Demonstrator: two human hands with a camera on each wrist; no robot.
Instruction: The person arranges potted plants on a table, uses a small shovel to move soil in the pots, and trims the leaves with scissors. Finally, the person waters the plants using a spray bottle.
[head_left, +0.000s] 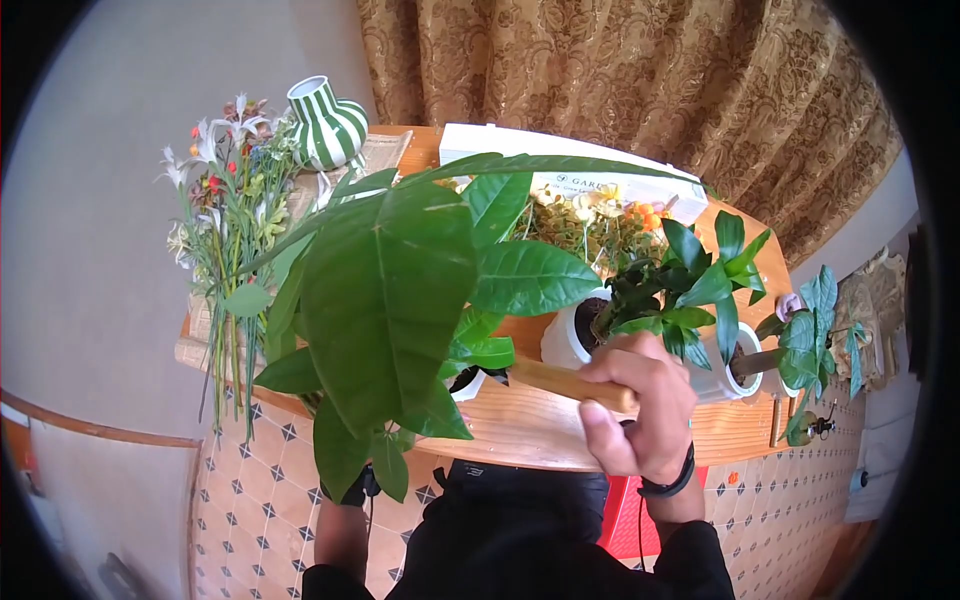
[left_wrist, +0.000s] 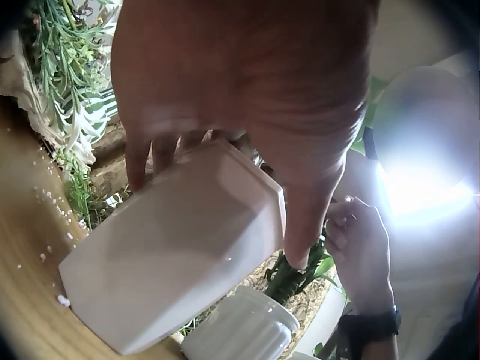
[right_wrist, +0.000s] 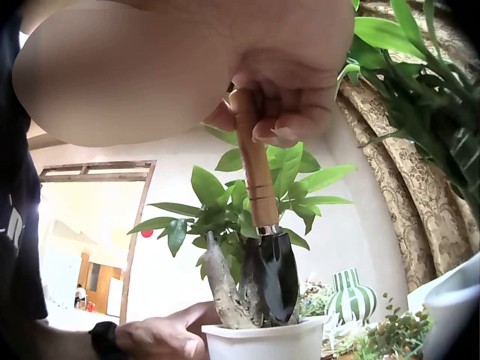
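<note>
My right hand (head_left: 648, 395) grips the wooden handle of a small trowel (right_wrist: 257, 169). In the right wrist view its black blade (right_wrist: 279, 281) points down into a white pot (right_wrist: 262, 343), beside the thick trunk (right_wrist: 222, 285) of a broad-leaved plant. My left hand (left_wrist: 240, 75) holds this pot at its rim, thumb on one side and fingers on the other. From the head, the plant's large leaves (head_left: 390, 300) hide most of the pot and the left hand.
Two more potted plants, one in a white pot (head_left: 565, 340), stand to the right on the wooden table (head_left: 540, 425). Cut flowers (head_left: 235, 200) and a green-striped vase (head_left: 328, 125) lie on the left. At the back is a white box (head_left: 580, 170); a red stool (head_left: 628, 515) sits below.
</note>
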